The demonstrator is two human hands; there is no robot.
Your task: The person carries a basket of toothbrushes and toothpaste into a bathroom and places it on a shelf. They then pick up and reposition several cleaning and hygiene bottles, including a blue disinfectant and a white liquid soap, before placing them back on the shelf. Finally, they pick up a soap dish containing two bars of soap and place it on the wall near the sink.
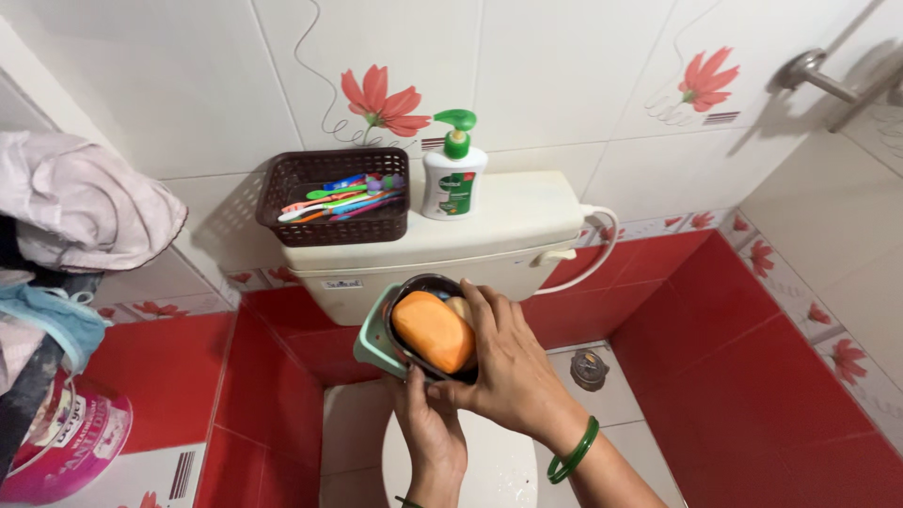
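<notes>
My left hand [431, 428] supports from below a pale green soap dish [373, 331] with a dark inner tray [425, 284]. An orange soap bar [433, 331] lies in the tray, with a smaller pale piece [460, 308] behind it. My right hand [508, 362], a green bangle [576, 452] on its wrist, grips the dish's right side, thumb and fingers on the rim. Both hands hold the dish in front of a white toilet cistern [508, 221].
On the cistern lid stand a dark brown basket [310, 174] of several toothbrushes [343, 199] and a white pump bottle with a green top [453, 169]. Clothes [80, 202] hang at left above a pink bucket [71, 442]. Red wall tiles [752, 310] and a floor drain [590, 369] lie at right.
</notes>
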